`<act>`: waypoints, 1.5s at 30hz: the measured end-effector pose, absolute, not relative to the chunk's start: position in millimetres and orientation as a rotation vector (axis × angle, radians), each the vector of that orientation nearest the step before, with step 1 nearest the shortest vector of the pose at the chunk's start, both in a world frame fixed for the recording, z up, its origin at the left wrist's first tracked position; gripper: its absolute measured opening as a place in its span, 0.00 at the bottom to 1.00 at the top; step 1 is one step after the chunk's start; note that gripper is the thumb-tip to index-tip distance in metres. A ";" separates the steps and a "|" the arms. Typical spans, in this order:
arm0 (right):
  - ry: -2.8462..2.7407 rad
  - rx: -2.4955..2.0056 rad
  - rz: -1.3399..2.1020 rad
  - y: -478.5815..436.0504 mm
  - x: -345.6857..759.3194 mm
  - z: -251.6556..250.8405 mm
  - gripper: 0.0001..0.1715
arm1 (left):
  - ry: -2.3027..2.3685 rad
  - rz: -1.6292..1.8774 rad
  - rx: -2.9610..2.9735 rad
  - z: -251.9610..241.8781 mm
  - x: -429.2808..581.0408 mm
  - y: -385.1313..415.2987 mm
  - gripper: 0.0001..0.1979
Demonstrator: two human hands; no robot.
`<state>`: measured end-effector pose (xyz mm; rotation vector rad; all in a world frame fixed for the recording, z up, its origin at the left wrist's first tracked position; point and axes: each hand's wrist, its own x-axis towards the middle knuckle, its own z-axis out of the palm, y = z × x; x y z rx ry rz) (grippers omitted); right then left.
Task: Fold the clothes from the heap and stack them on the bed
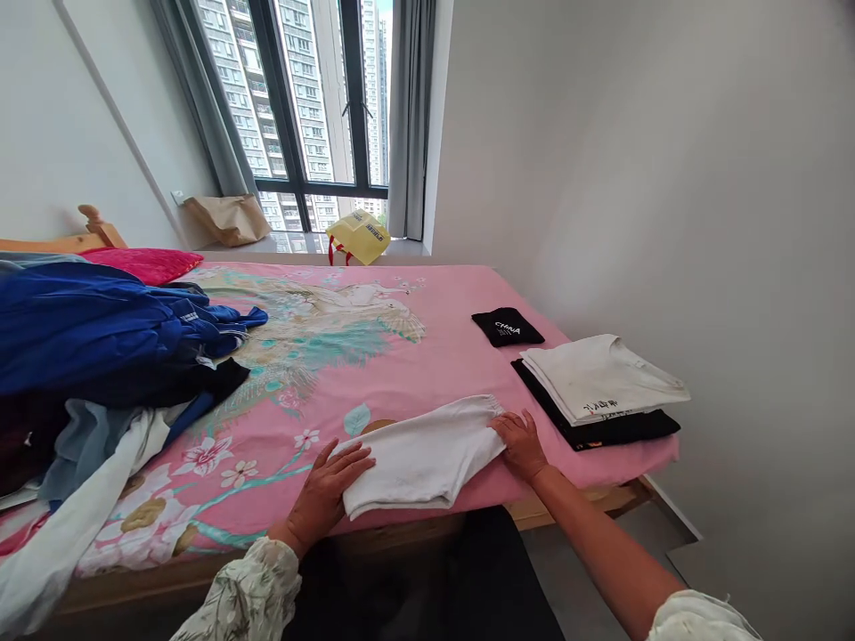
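Observation:
A pair of white shorts lies folded lengthwise near the front edge of the bed, its gathered waistband end on the right. My left hand rests on its left end with the fingers stretched over the cloth. At the waistband end, my right hand lies on the cloth's edge, fingers extended and thumb apart. Right of that hand, a folded white T-shirt with dark lettering lies on a folded black garment. Farther back is a small folded black garment with white print.
A heap of loose clothes, with a blue jacket on top, covers the bed's left side. The pink floral bedsheet spreads beneath everything. A brown paper bag and a yellow bag sit by the window. A wall borders the right.

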<state>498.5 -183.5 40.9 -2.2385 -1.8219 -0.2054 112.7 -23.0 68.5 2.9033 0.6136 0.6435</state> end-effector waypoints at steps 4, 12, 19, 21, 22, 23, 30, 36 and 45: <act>-1.885 -2.170 -0.113 -191.6 512.7 91.2 0.23 | 0.703 0.789 2.650 118.7 118.6 -35.9 0.16; -1.847 -2.291 0.346 -160.4 550.4 168.7 0.14 | 1.324 0.539 1.878 136.8 134.6 -8.5 0.23; -1.659 -2.265 0.167 -136.8 463.3 127.8 0.15 | 1.454 0.525 1.904 69.3 106.4 15.1 0.21; -1.739 -2.212 0.285 -157.6 418.5 107.3 0.16 | 1.456 0.552 1.975 59.0 99.8 15.0 0.22; -1.779 -2.198 0.370 -171.2 397.9 95.0 0.16 | 1.449 0.574 2.019 54.7 98.4 14.4 0.22; -1.833 -2.178 0.484 -185.4 379.7 81.3 0.14 | 1.433 0.601 2.070 50.5 98.0 13.5 0.22; -1.097 -1.576 1.386 -222.1 310.3 -2.0 0.34 | 1.222 0.737 2.417 22.1 106.5 6.0 0.10; -0.551 -1.001 1.693 -213.7 297.1 15.1 0.21 | 1.043 0.750 2.603 17.5 105.9 6.1 0.11; 0.312 -0.510 1.352 -213.1 345.3 37.6 0.14 | 1.061 0.615 2.779 24.3 114.1 4.7 0.20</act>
